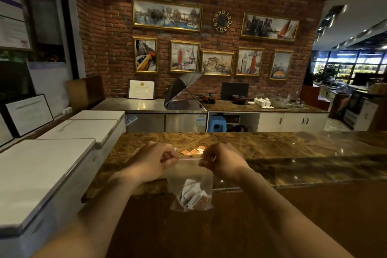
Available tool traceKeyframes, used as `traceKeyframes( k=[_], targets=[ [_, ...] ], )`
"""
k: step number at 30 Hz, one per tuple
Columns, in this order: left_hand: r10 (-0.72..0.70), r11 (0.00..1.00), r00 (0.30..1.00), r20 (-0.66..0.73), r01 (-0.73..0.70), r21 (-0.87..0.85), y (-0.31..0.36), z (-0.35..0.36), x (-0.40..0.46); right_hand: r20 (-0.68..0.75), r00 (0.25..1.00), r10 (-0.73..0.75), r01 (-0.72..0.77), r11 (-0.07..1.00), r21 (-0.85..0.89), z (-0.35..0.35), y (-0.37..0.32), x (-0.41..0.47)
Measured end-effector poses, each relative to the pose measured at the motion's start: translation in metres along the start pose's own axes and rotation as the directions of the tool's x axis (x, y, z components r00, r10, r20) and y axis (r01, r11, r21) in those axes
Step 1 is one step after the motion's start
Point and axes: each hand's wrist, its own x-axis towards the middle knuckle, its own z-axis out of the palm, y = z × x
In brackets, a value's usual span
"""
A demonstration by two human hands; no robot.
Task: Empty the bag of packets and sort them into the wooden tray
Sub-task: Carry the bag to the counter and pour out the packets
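A clear plastic zip bag hangs upright over the near edge of the brown marble counter. My left hand pinches the left end of its top strip and my right hand pinches the right end. Several white and orange packets lie bunched at the bottom of the bag. A few orange and white packets lie loose on the counter just beyond my hands. No wooden tray is visible.
White chest freezers stand along the left. Beyond the counter is a steel worktop with an open umbrella, pots and white cups. A brick wall with framed pictures rises behind.
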Motion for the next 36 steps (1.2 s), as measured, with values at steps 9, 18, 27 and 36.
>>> traceKeyframes(
  k=[9,18,27,36],
  targets=[
    [0.035,0.999,0.996,-0.082,-0.032,0.039,-0.075,0.017,0.118,-0.064,0.998,0.01,-0.013,0.999,-0.039,0.026,0.031,0.13],
    [-0.075,0.995,0.995,-0.065,0.08,0.064,-0.109,0.057,0.211,0.003,1.0,-0.008,0.008,1.0,-0.022,0.047,0.093,0.224],
    [-0.139,0.984,0.99,0.002,0.138,0.117,-0.11,0.078,0.287,0.07,0.989,-0.129,0.11,0.969,0.22,0.047,0.16,0.299],
    [-0.136,0.99,0.988,0.073,0.134,0.036,-0.121,0.097,0.331,0.126,0.983,-0.131,0.075,0.923,0.378,0.057,0.193,0.347]
  ],
)
